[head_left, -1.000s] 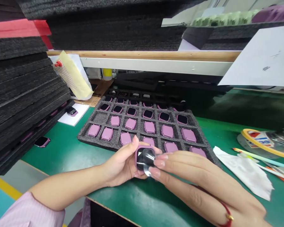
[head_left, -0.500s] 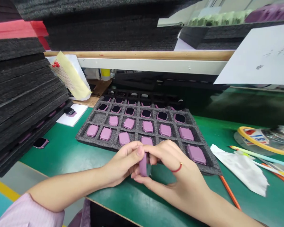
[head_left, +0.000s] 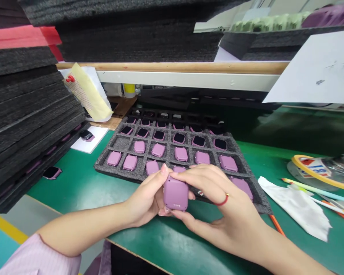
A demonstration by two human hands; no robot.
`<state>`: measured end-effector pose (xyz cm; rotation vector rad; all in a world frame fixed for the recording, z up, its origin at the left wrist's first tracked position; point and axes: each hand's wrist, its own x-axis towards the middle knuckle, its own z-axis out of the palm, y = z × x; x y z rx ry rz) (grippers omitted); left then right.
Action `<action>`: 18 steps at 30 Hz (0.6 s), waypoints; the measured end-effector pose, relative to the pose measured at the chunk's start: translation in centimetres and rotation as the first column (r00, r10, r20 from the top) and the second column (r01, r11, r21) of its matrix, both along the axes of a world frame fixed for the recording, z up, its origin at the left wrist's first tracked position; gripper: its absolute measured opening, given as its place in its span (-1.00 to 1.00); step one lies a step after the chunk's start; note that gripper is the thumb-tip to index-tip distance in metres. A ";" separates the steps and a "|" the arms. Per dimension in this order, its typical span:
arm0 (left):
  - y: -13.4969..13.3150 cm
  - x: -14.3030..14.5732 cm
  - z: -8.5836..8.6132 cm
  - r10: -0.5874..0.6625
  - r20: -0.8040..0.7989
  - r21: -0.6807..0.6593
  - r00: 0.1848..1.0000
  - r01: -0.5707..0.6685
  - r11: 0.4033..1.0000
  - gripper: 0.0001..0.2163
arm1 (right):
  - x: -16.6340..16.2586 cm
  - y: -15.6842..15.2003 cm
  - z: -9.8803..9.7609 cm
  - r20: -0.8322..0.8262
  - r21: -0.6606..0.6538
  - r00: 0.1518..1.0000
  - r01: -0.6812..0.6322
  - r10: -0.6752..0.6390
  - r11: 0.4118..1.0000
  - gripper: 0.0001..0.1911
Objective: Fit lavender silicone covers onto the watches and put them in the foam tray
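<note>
A purple smartwatch case (head_left: 176,194) is held upright above the table's front part, its flat back with small metal contacts turned toward me. My left hand (head_left: 146,198) grips its left edge, thumb near the top corner. My right hand (head_left: 218,202), with a red ring on one finger, pinches its top and bottom edges. Just behind the hands lies a black foam tray (head_left: 120,144) with square compartments. Its nearer rows hold purple cases back side up, such as one watch case (head_left: 130,162); farther rows show dark screens. My right hand hides part of the front row.
Stacked black foam trays (head_left: 31,110) rise at the left. Near them lie a watch (head_left: 52,172) and a white pad (head_left: 96,143) bearing another. On the right are a crumpled tissue (head_left: 298,208), pens (head_left: 312,189) and a clear jar (head_left: 301,172). A shelf (head_left: 189,79) spans above.
The watch case has turned from edge-on to showing its back to me. Both hands still hold it, with the fingers shifted slightly around its edges.
</note>
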<state>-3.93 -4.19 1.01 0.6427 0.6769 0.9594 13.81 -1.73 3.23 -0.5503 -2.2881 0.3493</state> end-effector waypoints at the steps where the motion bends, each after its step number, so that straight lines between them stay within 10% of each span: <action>1: 0.0 0.1 -0.1 0.030 -0.036 0.002 0.999 -0.030 1.000 -0.50 | -0.1 0.4 0.2 0.001 0.025 1.000 0.008 -0.008 1.000 -0.51; 4: 0.1 0.0 -0.5 0.099 -0.231 0.090 0.968 -0.080 0.993 -0.50 | -1.4 2.6 0.4 -0.022 -0.025 0.994 0.103 -0.103 0.994 -0.60; 7: 0.0 -0.5 -1.1 0.069 -0.578 0.326 0.813 0.152 0.933 -0.67 | -4.7 5.6 -0.1 0.059 -0.228 0.977 0.211 -0.203 0.951 -0.67; 11: -0.2 -1.3 -1.9 0.319 -0.810 0.574 0.491 0.559 0.597 -0.85 | -11.3 9.1 -1.4 0.189 -0.225 0.971 0.186 -0.144 0.956 -0.66; 18: 0.0 -2.2 -1.9 0.381 -0.791 0.612 0.479 0.608 0.507 -0.83 | -18.1 10.3 -3.8 0.323 -0.168 0.940 0.169 -0.108 0.971 -0.57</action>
